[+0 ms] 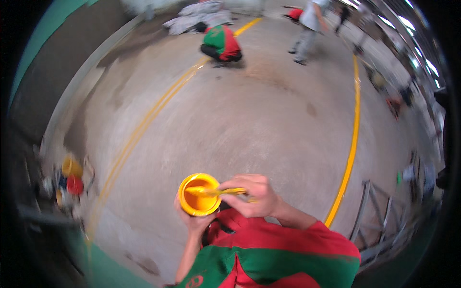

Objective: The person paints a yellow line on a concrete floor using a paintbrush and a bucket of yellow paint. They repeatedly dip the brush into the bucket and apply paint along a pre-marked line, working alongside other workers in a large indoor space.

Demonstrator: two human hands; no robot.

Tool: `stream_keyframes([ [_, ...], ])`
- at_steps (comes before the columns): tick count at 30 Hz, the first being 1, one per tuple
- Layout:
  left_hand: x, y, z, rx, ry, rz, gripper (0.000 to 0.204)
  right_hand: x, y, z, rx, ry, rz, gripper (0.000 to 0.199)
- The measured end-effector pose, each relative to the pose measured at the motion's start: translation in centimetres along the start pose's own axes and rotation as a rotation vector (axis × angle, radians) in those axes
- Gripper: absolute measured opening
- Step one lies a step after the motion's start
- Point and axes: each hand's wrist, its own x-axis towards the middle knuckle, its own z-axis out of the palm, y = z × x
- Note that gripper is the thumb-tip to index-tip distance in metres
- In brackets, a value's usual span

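Observation:
In front of my body, my left hand (193, 220) is closed around a round pot (183, 200) with a yellow-coated rim. Orange-yellow paint (197, 201) shows inside it. My right hand (250, 193) grips the handle of a paintbrush (211, 193), pinched between thumb and fingers. The brush lies nearly level across the pot's right rim. Its bristles, covered in yellow paint, are over or in the mouth of the pot; I cannot tell whether they touch the paint. The lower part of the pot is hidden by my hand.
Yellow lines (354, 129) run along the concrete floor (230, 129) on both sides. A person (222, 43) crouches by the left line; another (307, 31) stands farther back. Buckets (72, 167) are at the left, a metal frame (379, 213) at the right, pale sacks (197, 17) at the back.

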Motion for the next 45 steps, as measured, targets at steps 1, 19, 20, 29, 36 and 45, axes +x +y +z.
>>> stream_keyframes([
  [1,2.0,-1.1,0.7,-0.027,0.004,0.014,0.111,2.2,1.1,0.0,0.016,0.012,-0.035,0.019],
  [19,25.2,-7.9,20.0,-0.336,-0.64,0.076,0.117,12.0,9.2,-10.0,-0.419,0.547,0.312,0.023],
  [20,25.9,-7.5,21.3,-0.36,-0.693,0.111,0.117,11.8,9.4,-10.8,-0.439,0.58,0.366,0.023],
  [29,24.4,-1.7,41.5,-0.617,-0.932,0.137,0.118,6.2,13.5,-26.0,-0.585,0.87,0.477,0.02],
  [36,23.1,7.8,60.6,-0.672,-0.96,0.155,0.115,3.7,16.9,-45.5,-0.709,0.821,0.439,0.02],
  [45,24.5,13.9,87.3,-0.786,-1.054,0.177,0.116,3.1,26.7,-67.5,-0.76,0.901,0.47,0.02],
])
